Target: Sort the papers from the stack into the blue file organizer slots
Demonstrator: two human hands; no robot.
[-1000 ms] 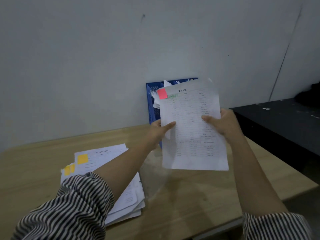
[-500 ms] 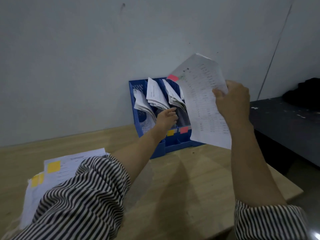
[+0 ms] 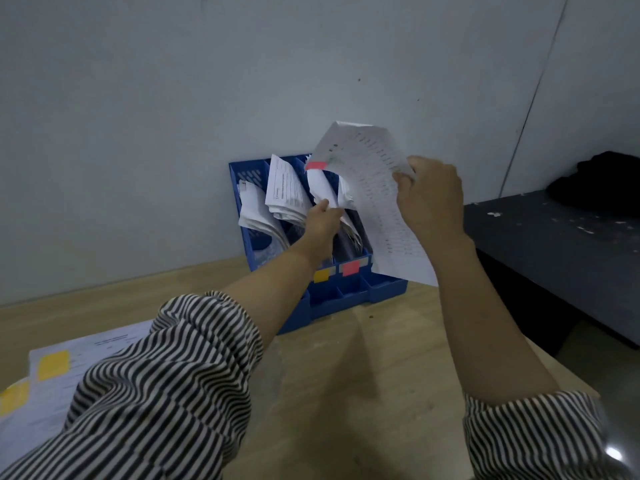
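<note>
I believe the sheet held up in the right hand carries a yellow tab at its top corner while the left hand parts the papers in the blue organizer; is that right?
Not quite: in the head view the tab on the sheet gripped by the right hand is pink-red, not yellow. The rest holds: the left hand parts the papers in the blue organizer.

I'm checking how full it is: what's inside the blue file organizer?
The blue file organizer holds curled white papers in several slots. The left hand grips one bundle. The right slots are covered by the sheet in the right hand.
</note>
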